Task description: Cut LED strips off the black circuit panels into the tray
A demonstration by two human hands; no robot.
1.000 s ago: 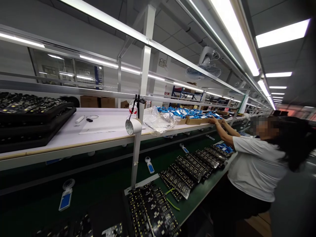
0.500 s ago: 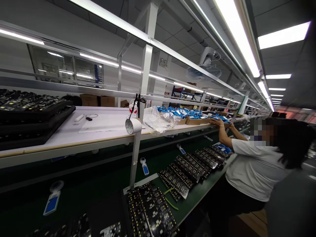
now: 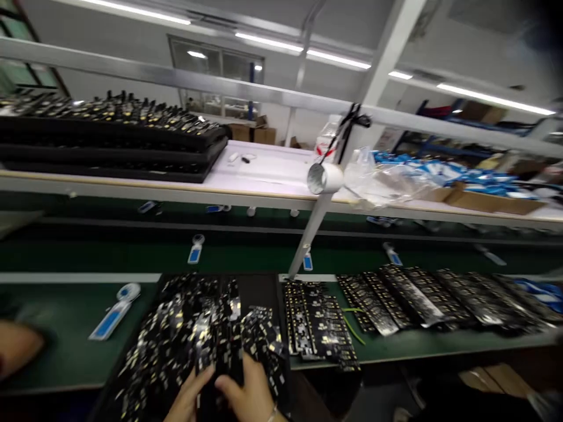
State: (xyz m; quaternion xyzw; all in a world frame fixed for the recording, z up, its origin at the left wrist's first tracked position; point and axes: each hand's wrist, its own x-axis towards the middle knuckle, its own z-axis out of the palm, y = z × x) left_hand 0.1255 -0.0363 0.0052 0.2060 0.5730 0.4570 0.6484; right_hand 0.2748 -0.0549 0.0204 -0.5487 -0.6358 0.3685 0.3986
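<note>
My left hand and my right hand are close together at the bottom middle, over the near part of a black tray. Loose black circuit boards with pale yellow and silver pads lie heaped in it. Both hands are bent round some of these boards, with dark board between the right thumb and index finger. The lower fingers of each hand are hidden, and motion blurs the boards. Right of the tray, more circuit boards lie in flat panels beside a yellow-green strip.
Another person's arm enters at the left edge. A white and blue handheld device lies on the green bench. The raised shelf carries stacked black trays, a plastic bag and blue packets. A post stands ahead.
The view has swung left and down. My hands and the heaped tray have come into sight, and the co-worker in the white shirt at the right has left the view.
</note>
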